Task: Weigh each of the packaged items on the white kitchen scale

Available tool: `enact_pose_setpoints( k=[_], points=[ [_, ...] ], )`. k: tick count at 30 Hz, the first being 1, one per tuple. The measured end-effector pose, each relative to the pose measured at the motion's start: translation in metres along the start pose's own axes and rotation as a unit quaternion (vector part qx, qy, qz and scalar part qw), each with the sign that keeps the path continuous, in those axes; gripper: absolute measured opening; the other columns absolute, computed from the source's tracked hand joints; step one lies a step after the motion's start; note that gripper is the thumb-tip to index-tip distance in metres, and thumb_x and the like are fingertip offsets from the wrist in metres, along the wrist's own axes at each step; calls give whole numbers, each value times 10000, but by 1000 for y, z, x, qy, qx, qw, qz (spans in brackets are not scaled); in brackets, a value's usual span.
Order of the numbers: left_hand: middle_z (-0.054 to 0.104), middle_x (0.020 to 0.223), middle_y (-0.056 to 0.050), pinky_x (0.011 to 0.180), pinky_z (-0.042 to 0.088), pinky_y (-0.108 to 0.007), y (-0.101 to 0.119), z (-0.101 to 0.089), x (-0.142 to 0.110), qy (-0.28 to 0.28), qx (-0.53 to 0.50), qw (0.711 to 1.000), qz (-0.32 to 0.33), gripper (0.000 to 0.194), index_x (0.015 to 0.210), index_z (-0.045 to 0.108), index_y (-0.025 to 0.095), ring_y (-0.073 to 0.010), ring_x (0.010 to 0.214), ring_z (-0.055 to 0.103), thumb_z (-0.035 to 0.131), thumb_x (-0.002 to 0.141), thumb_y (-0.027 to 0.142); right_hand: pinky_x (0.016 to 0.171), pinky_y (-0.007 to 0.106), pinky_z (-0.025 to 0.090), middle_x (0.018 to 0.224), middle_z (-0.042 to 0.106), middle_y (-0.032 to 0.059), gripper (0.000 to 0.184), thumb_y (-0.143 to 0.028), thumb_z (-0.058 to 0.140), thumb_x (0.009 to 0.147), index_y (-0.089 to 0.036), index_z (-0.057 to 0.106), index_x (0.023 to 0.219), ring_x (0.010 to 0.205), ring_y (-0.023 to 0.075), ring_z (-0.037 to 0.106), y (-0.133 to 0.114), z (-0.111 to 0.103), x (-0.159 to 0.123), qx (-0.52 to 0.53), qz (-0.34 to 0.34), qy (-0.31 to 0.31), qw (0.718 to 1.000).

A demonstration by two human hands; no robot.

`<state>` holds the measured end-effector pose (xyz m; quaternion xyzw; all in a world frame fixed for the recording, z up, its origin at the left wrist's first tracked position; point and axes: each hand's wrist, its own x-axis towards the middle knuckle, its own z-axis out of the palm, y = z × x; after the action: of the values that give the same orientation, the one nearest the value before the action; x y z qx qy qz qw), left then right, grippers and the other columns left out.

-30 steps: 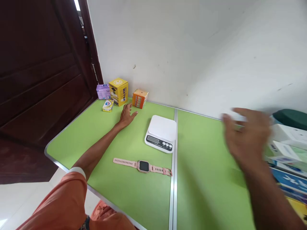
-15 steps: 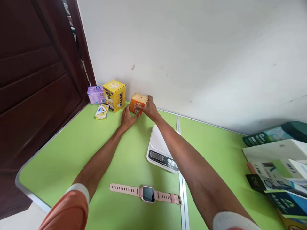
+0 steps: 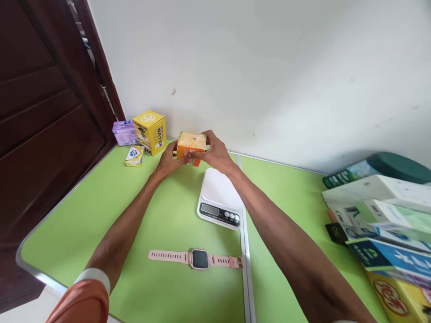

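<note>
Near the wall at the back of the green table (image 3: 158, 287), my left hand (image 3: 169, 161) and my right hand (image 3: 217, 153) grip an orange box (image 3: 190, 148) with a pale yellow, shiny top. My left fingers press its left side, while my right fingers wrap its right side and front. Whether its underside touches the table is hard to see. Just in front of it lies a white kitchen scale (image 3: 220, 193) with its display facing me. Left of my hands stands a yellow box (image 3: 150, 133) marked WATER, with a small yellow-and-white box (image 3: 135, 156) before it.
A purple pack (image 3: 124, 133) is at the far left corner beside a dark door (image 3: 40, 112). Nearer me a pink-strapped smartwatch (image 3: 200, 259) lies flat. On the right are stacked cartons (image 3: 390, 251) and a dark green container (image 3: 397, 166). A metal seam (image 3: 247, 269) crosses the table.
The orange box, held by both hands, has shifted slightly right and away from the yellow box, and more of its top shows. The camera view has moved a little to the right.
</note>
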<state>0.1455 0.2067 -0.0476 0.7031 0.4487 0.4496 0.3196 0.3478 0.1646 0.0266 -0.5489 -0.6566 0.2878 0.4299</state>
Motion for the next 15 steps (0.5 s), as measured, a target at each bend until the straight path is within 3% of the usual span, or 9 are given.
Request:
enact_pose_setpoints(
  k=[3,7,11,15],
  points=[
    [768,1338,-122,980,613,-385,35,-1,-10,-21,1,999,37,696,1389,666,217,-255,1136,744,922,791,465,904,398,557,1052,722,12,629,-508,907,620,-276,572,1099,1046,275,671,-19,-26,-26,20,-17,19,999],
    [768,1372,-131,976,610,-391,70,21,-31,-56,3,997,49,693,1365,674,201,-274,1167,742,937,778,459,887,405,586,1068,728,22,634,-490,924,596,-273,600,1096,1081,298,694,-26,-60,-68,11,-5,45,999],
    [783,1340,-142,1005,607,-420,84,50,-53,-105,0,994,43,661,1312,691,181,-294,1178,744,952,772,460,829,420,631,1101,747,37,690,-487,961,553,-283,623,1119,1135,329,708,-15,-82,-107,18,33,58,998],
    [787,1327,-132,1064,597,-446,86,65,-67,-130,14,991,39,665,1292,700,190,-303,1206,741,981,751,454,873,457,654,1090,770,31,693,-460,957,556,-287,635,1144,1127,328,730,-1,-90,-130,29,58,64,996]
  ],
)
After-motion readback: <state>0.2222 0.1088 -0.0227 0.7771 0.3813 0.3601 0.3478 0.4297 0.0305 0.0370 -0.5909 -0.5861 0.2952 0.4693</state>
